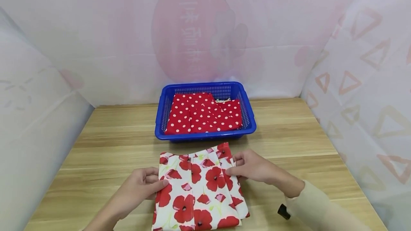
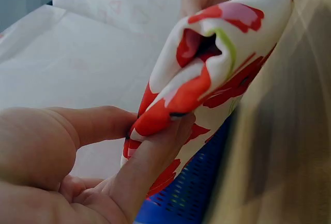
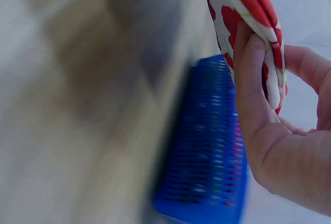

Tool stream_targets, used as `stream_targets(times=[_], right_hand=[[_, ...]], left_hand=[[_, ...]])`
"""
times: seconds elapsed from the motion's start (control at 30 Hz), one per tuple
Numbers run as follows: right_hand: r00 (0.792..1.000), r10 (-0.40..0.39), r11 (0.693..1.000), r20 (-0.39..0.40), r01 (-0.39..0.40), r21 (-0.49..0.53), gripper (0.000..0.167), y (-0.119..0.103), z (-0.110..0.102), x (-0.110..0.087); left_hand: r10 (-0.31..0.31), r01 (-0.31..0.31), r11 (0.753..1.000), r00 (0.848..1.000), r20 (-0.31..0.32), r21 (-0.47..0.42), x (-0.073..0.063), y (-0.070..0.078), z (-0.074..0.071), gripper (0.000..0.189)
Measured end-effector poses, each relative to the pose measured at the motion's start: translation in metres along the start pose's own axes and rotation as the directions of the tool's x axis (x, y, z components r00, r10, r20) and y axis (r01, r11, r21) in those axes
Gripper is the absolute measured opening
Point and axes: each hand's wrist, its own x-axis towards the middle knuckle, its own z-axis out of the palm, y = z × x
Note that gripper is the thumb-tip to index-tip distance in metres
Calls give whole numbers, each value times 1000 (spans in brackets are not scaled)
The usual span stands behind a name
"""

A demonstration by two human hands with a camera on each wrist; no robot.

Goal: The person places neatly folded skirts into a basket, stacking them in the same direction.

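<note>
A folded white cloth with red poppies [image 1: 205,188] is held between both hands in front of the basket. My left hand [image 1: 138,188] pinches its left edge, thumb on top and fingers beneath. On the other side my right hand [image 1: 253,167] grips the right edge near the upper corner, thumb over the print. The left wrist view shows the floral cloth [image 2: 222,63] in thick folded layers between thumb and fingers. In the right wrist view, the fingers [image 3: 251,74] lie under the folded layers, and the blue basket stands beyond.
A blue plastic basket [image 1: 205,137] stands at the back of the wooden table [image 1: 112,145], with folded red polka-dot cloth [image 1: 202,115] inside. A small black object [image 1: 284,211] lies by the right sleeve. Printed white sheets [image 1: 128,45] enclose the back and sides.
</note>
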Motion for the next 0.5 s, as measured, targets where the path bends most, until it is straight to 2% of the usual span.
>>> stream_targets(times=[0.17, 0.3, 0.4, 0.5], right_hand=[[1000, -28, 1000, -7, 28, 11, 38, -34, -22, -10], [998, -41, 999, -40, 41, 9, 38, -62, -43, -10], [997, -37, 999, -68, 37, -3, 37, -81, -59, -5], [994, -39, 998, -104, 35, -45, 29, -98, -76, 3]], left_hand=[[138, -136, 990, 989, 56, -49, -13, 30, -11, 68], [227, -226, 974, 973, 37, -27, -11, 57, -23, 63], [246, -246, 969, 969, -16, 29, -4, 80, -34, 63], [230, -225, 971, 971, -64, 78, 7, 103, -44, 67]])
